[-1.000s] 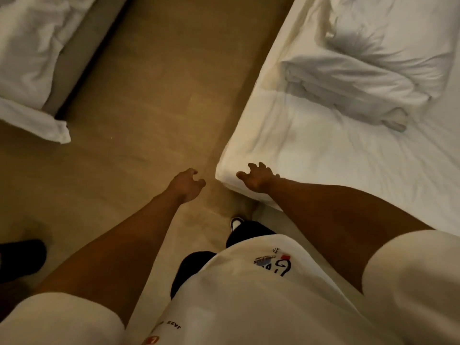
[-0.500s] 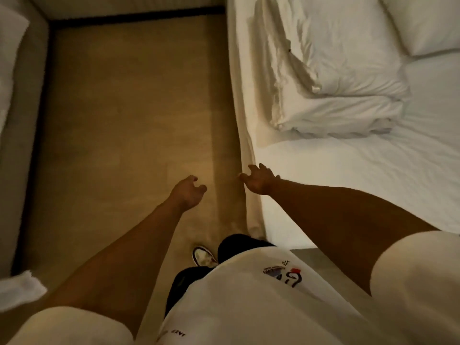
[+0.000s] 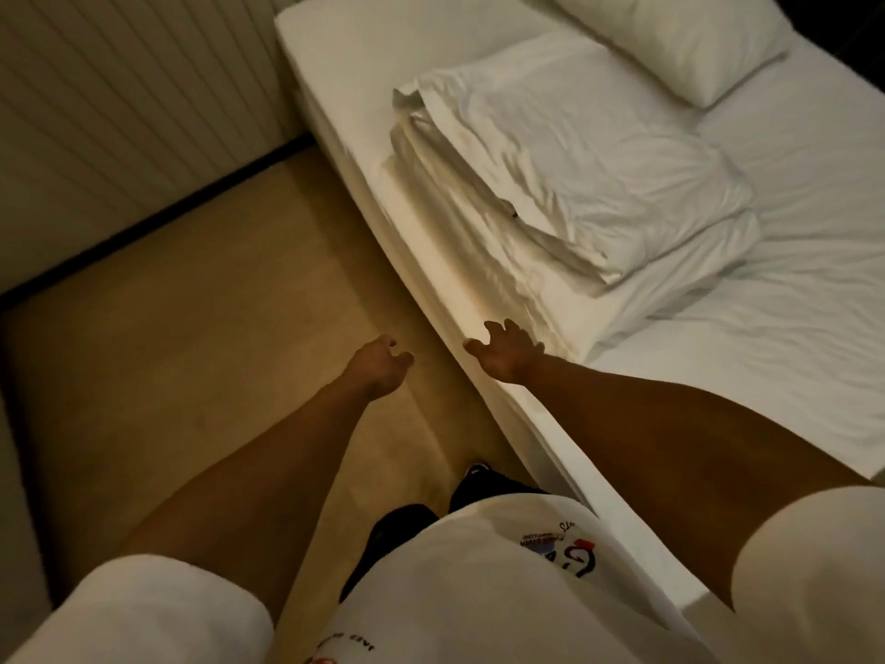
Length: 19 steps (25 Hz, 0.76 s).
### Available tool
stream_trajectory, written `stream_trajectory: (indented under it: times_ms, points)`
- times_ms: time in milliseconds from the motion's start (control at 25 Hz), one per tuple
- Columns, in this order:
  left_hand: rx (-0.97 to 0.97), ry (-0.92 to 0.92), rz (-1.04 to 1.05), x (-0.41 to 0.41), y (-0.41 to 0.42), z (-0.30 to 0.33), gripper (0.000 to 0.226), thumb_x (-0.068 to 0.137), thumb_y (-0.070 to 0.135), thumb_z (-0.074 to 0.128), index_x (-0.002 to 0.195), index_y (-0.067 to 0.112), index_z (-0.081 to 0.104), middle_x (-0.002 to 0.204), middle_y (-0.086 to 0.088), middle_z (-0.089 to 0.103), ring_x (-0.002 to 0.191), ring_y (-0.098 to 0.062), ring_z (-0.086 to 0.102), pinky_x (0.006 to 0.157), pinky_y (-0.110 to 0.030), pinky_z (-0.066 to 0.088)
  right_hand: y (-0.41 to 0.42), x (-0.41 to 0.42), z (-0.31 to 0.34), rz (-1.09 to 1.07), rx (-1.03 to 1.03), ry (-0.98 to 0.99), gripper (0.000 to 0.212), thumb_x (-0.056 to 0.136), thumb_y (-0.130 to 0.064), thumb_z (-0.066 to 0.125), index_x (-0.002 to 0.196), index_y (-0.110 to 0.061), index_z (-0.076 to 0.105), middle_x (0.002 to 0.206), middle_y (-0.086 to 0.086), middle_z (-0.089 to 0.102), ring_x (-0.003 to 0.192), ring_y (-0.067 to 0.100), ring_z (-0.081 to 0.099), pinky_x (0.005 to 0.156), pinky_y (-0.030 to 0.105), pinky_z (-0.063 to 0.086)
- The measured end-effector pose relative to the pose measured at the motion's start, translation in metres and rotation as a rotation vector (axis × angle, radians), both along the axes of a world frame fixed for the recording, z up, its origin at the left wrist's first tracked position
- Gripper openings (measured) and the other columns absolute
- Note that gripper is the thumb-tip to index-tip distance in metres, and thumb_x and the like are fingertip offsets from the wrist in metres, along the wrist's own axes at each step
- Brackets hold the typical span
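Observation:
A bed [image 3: 790, 357] with a white sheet fills the right side. On it lies a folded white duvet [image 3: 579, 179], and a white pillow [image 3: 670, 40] sits beyond it at the head end. My right hand [image 3: 505, 349] hovers over the bed's near edge, just short of the duvet, fingers spread and loosely bent, holding nothing. My left hand [image 3: 380, 369] hangs over the floor beside the bed, fingers loosely curled and empty.
Tan wooden floor [image 3: 201, 337] runs between the bed and a ribbed pale wall [image 3: 124, 98] with a dark skirting strip. My white shirt and dark trousers fill the bottom of the view; one shoe [image 3: 476, 469] shows by the bed side.
The view has swung along the bed toward its head end; the duvet and pillow are now closer and the wall has come into sight. Both hands keep the same outstretched pose.

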<state>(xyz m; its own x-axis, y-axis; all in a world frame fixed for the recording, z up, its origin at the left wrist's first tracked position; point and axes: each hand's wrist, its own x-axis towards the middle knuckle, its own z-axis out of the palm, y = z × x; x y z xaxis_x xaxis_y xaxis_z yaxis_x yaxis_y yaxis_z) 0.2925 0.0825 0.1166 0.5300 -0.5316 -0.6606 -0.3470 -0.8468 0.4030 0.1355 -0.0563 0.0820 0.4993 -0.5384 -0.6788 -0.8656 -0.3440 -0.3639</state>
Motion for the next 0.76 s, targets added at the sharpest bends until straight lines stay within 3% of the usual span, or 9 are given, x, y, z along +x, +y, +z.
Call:
stream_trajectory:
  times_ms: [200, 400, 600, 760]
  points:
    - [-0.053, 0.031, -0.114, 0.129, -0.085, -0.002, 0.055, 0.100, 0.044, 0.052, 0.137, 0.004, 0.051, 0.140, -0.019, 0.054, 0.130, -0.035, 0.050, 0.104, -0.035, 0.039, -0.057, 0.101, 0.003, -0.166, -0.014, 0.001, 0.072, 0.099, -0.063, 0.034, 0.158, -0.023, 0.022, 0.167, 0.011, 0.012, 0.152, 0.037, 0.016, 0.120, 0.060, 0.012]
    - [-0.095, 0.076, -0.305, 0.249, -0.181, -0.011, 0.067, 0.098, 0.054, 0.049, 0.144, 0.006, 0.045, 0.147, -0.017, 0.048, 0.130, -0.034, 0.051, 0.108, -0.041, 0.043, -0.118, 0.194, 0.008, -0.458, -0.051, -0.066, 0.072, 0.099, -0.060, 0.037, 0.157, -0.020, 0.025, 0.165, 0.013, 0.019, 0.150, 0.035, 0.023, 0.120, 0.058, 0.018]
    - [-0.053, -0.017, -0.632, 0.310, -0.296, -0.008, 0.065, 0.097, 0.056, 0.047, 0.144, 0.011, 0.044, 0.143, -0.017, 0.051, 0.131, -0.036, 0.048, 0.109, -0.045, 0.041, -0.168, 0.241, 0.005, -0.904, 0.054, -0.208, 0.072, 0.098, -0.057, 0.045, 0.154, -0.014, 0.030, 0.162, 0.016, 0.026, 0.146, 0.034, 0.032, 0.119, 0.045, 0.030]
    - [-0.040, -0.111, -0.952, 0.302, -0.399, -0.022, 0.060, 0.098, 0.053, 0.047, 0.143, 0.014, 0.044, 0.141, -0.019, 0.049, 0.130, -0.037, 0.046, 0.107, -0.047, 0.041, -0.214, 0.247, -0.021, -1.153, 0.113, -0.241, 0.073, 0.097, -0.053, 0.050, 0.153, -0.010, 0.032, 0.156, 0.020, 0.035, 0.141, 0.036, 0.039, 0.115, 0.043, 0.035]
